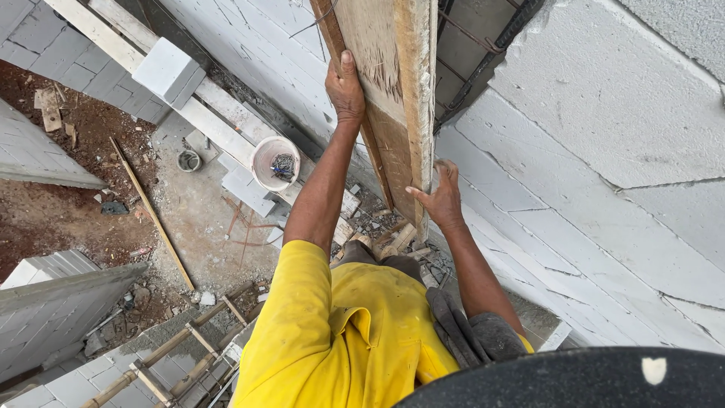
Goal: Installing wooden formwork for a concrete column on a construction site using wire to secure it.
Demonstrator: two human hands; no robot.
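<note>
A long wooden plank (393, 91) is held upright against the corner of a grey block wall (604, 113), its long axis running from the top of the view down towards the rubble near the feet. Its broad, weathered face is turned towards the person, and its pale narrow edge faces the wall on the right. The upper end is cut off by the frame, so its full length cannot be told.

The left hand (344, 87) is set higher up, closed around the plank's left edge with the thumb pointing upward along the board. The right hand (442, 198) is placed lower, its fingers curled against the right-hand edge, so the plank lies between the two grips and directly ahead of the body. The right hand is the nearer to the lower end of the plank; the left is the nearer to the top.

Behind the plank, dark steel reinforcement (483, 68) is seen in a gap in the wall. Below and to the left, a white bucket of nails (275, 162) rests on a ledge of blocks, well apart from the hands. A yellow shirt (332, 332) is worn, and bamboo scaffolding (181, 355) is visible far beneath.
</note>
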